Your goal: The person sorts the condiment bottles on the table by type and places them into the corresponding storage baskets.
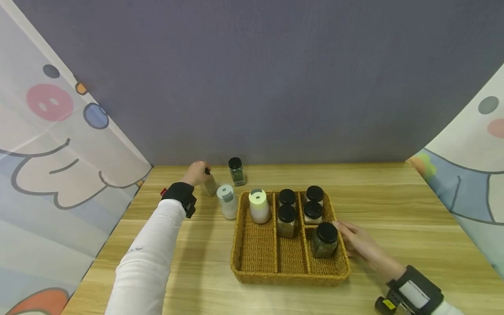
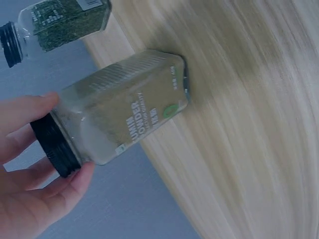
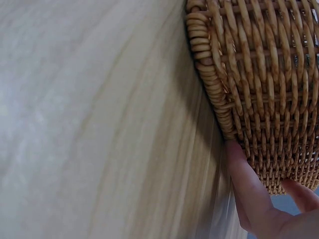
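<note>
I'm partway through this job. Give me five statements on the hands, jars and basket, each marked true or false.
1. The left hand grips the brown-powder jar at its lid end. True.
2. The right hand holds a jar. False: its fingers touch the outside of the basket.
3. The green-herb jar stands outside the basket. True.
4. Both white-topped jars are in the basket. False: one stands beside it.
5. The basket holds five black-lidded jars. True.

1. Head view looks forward and down from well back, spanning left hand (image 1: 197,173), right hand (image 1: 357,240) and basket (image 1: 289,279)
2. Left wrist view faces the gripped jar (image 2: 124,107) from close by
3. Right wrist view faces the basket's outer wall, very near
4. Head shares that jar with left wrist, the basket with right
</note>
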Tool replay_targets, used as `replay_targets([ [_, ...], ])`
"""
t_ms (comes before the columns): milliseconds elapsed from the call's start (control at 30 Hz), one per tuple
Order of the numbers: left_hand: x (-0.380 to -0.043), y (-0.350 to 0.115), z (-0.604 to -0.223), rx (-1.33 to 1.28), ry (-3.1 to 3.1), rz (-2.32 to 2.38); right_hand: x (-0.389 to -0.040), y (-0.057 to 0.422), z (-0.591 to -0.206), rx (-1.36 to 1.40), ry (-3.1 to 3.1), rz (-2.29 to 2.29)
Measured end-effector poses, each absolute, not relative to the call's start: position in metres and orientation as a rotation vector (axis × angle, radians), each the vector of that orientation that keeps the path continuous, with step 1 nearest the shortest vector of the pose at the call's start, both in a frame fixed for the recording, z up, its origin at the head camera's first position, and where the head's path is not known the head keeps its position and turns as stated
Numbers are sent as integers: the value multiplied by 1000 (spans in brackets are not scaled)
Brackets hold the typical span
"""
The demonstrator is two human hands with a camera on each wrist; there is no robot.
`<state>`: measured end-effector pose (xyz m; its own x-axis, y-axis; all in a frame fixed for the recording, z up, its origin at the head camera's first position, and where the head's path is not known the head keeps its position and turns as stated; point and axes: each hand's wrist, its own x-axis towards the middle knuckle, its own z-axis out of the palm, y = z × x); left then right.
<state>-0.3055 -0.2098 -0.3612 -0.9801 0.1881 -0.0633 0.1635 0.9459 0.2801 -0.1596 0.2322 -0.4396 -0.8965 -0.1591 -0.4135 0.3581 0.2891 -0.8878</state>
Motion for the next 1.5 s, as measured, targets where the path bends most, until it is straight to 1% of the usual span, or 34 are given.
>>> replay_targets([
  [233,-302,-211,-354,305,2998,384,-160,231,-439,179,2134,-1635],
  [333,-301,-210,-346,339,3006,358,-160,231,-439,180,2130,-1636],
  [600,-296,-202,-322,332,2974,412,-160,232,-440,173,2124,-1644],
  [1500,-291,-168,-275,565,2963,389,-161,232,-440,165,2110,-1640],
])
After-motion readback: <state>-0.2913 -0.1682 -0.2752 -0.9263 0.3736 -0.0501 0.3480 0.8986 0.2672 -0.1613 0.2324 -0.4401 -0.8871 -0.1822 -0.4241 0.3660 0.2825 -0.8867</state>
